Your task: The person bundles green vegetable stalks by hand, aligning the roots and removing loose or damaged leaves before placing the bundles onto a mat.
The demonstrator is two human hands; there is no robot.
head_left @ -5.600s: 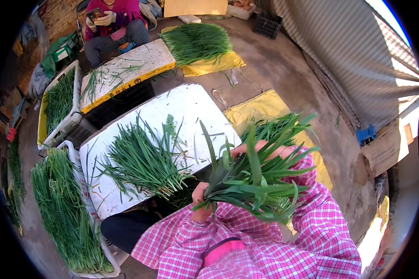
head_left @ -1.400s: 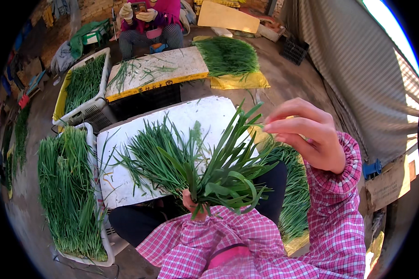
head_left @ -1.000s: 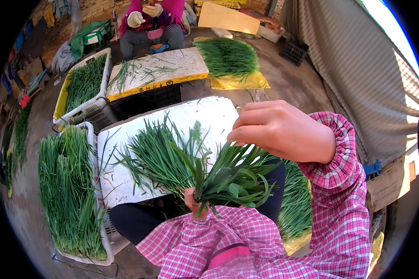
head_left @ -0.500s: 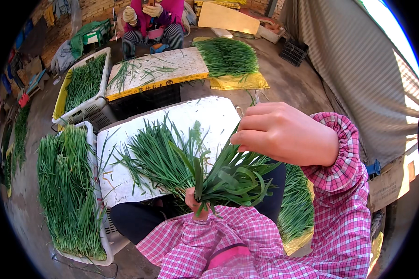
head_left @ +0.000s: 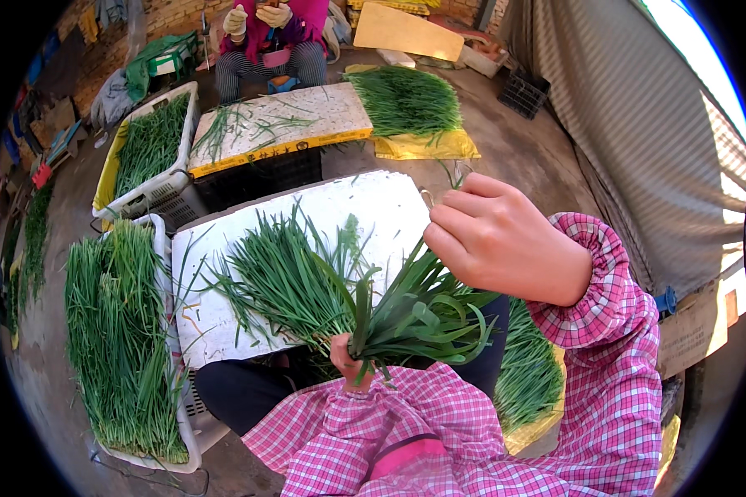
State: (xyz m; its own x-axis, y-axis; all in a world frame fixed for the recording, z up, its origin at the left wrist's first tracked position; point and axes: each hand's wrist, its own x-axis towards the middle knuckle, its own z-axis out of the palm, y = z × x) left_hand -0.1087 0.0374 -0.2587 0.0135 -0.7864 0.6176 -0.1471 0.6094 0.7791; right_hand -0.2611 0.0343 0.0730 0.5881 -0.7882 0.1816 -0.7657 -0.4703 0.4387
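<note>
My left hand (head_left: 350, 362) is wrapped round the base of a bunch of garlic chives (head_left: 427, 319), whose broad green leaves fan out to the right over my lap. My right hand (head_left: 501, 240) is raised above the leaf tips with its fingers curled closed. Its fingertips are partly hidden, and whatever they may pinch cannot be made out. Beside the bunch, a loose pile of thinner chives (head_left: 282, 277) lies on the white board (head_left: 381, 203), its stem ends towards my left hand.
A white crate (head_left: 192, 439) heaped with chives stands at left, another crate (head_left: 192, 116) behind it. Across from me a gloved person (head_left: 273, 41) sits behind a second board (head_left: 331, 112). More chives (head_left: 406, 99) lie on yellow sheeting, and others (head_left: 526, 364) by my right leg.
My right hand has moved slightly up and away from me, its wrist turning. The bunch in my left hand has spread slightly to the right. My left hand stays in place.
</note>
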